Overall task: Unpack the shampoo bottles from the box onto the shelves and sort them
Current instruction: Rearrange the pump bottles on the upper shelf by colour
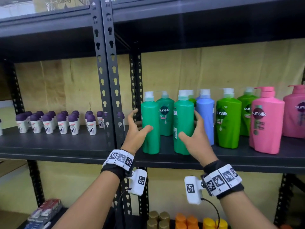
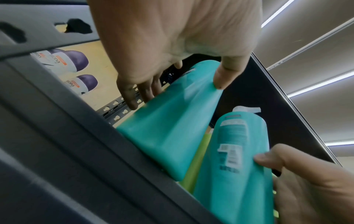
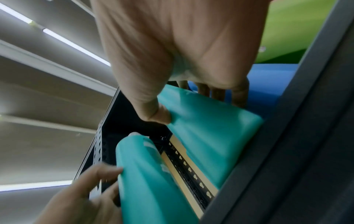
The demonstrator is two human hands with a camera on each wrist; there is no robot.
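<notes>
Two teal-green shampoo bottles stand upright at the front of the black shelf (image 1: pixel 214 161). My left hand (image 1: pixel 141 123) is at the left bottle (image 1: pixel 151 142). Its thumb touches the front face and its fingers are spread just off the left side. In the left wrist view the left hand (image 2: pixel 172 84) spans that bottle (image 2: pixel 168 128) loosely. My right hand (image 1: pixel 189 123) grips the right bottle (image 1: pixel 183 113), thumb on the front and fingers tucked behind its right side. The right wrist view shows the right hand (image 3: pixel 191 104) pinching this bottle (image 3: pixel 210 136).
A third teal bottle (image 1: pixel 165 116) stands behind the two. To the right are blue (image 1: pixel 206 116), green (image 1: pixel 227 124) and pink (image 1: pixel 265 126) bottles. Purple-capped roll-ons (image 1: pixel 49 123) fill the left bay beyond the slotted posts (image 1: pixel 107 80). Orange and yellow bottles (image 1: pixel 186 220) sit below.
</notes>
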